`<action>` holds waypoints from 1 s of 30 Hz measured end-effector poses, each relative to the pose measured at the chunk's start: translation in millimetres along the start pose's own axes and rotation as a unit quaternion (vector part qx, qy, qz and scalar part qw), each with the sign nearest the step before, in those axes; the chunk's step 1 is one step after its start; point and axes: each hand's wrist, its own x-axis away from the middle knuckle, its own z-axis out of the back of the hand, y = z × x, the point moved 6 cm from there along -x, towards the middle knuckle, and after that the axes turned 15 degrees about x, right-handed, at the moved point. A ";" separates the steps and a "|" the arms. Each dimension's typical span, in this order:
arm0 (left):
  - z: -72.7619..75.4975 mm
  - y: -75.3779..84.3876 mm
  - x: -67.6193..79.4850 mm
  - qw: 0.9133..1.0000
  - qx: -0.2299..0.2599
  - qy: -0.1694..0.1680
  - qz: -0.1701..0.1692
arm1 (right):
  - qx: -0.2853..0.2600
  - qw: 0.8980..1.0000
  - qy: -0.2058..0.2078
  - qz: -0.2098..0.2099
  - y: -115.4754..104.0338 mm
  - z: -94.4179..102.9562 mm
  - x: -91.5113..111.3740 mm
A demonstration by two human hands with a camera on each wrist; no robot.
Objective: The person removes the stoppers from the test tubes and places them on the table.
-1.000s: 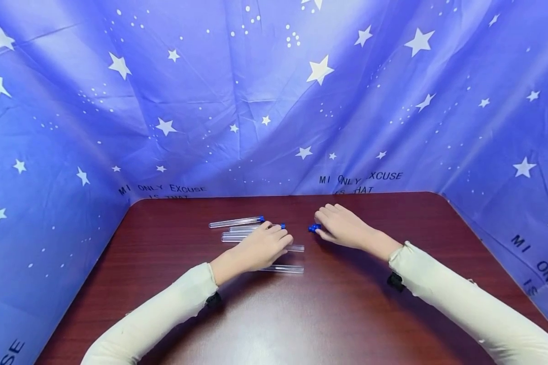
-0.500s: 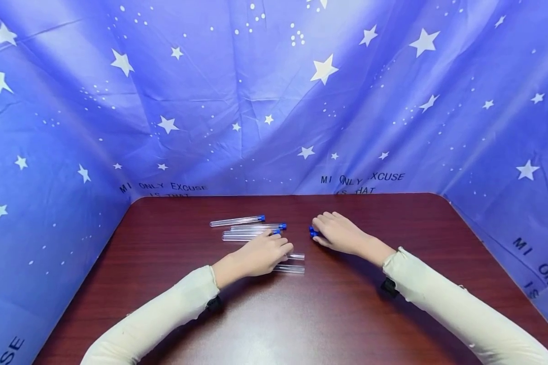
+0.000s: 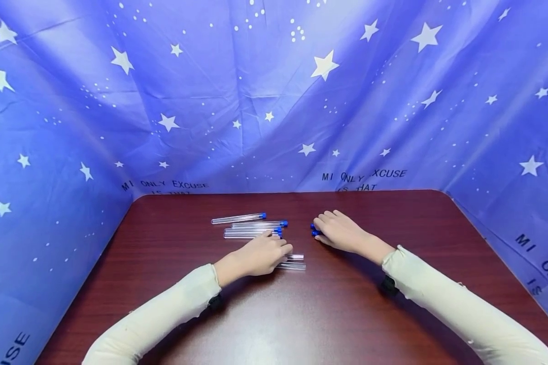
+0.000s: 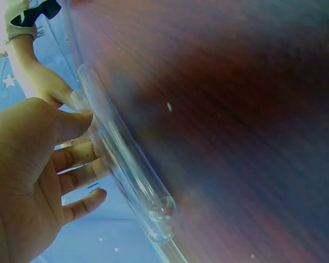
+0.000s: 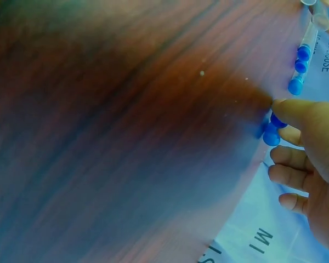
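Observation:
My left hand [image 3: 260, 255] pinches a clear, uncapped test tube [image 3: 296, 257] between thumb and fingers, low over the table. A second uncapped test tube [image 4: 126, 145] lies right beside it, nearer the table's front in the head view. To the right, my right hand [image 3: 342, 232] pinches a small blue cap [image 5: 278, 120] between thumb and index finger. Another blue cap [image 5: 271, 138] sits close by that thumb and finger, and the other fingers are loosely bent. Several test tubes with blue caps [image 3: 259, 224] lie behind my left hand, their capped ends pointing right.
The dark red-brown wooden table [image 3: 265, 314] has rounded far corners. A blue curtain [image 3: 237, 91] with white stars surrounds it at the back and sides. A dark band [image 3: 389, 285] is worn under the right sleeve [image 3: 447, 294].
My left hand has drawn the uncapped tube slightly toward the front, close to the other uncapped one. My right hand has shifted a little toward the front, and the caps beside it have spread apart.

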 end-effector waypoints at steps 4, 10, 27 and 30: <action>-4.3 -0.4 -0.4 1.000 0.001 -0.017 0.007 | -0.001 1.000 -0.008 0.001 -0.5 -2.9 0.6; -5.5 -0.8 -0.8 1.000 0.006 -0.020 0.013 | 0.012 1.000 0.004 0.000 0.0 -3.2 1.2; -5.9 0.7 3.2 1.000 0.014 -0.008 0.016 | 0.042 0.998 0.045 0.012 -2.1 0.0 3.1; -5.5 -1.7 2.7 0.999 0.033 -0.020 0.032 | 0.047 0.997 0.056 0.014 -1.0 2.4 1.6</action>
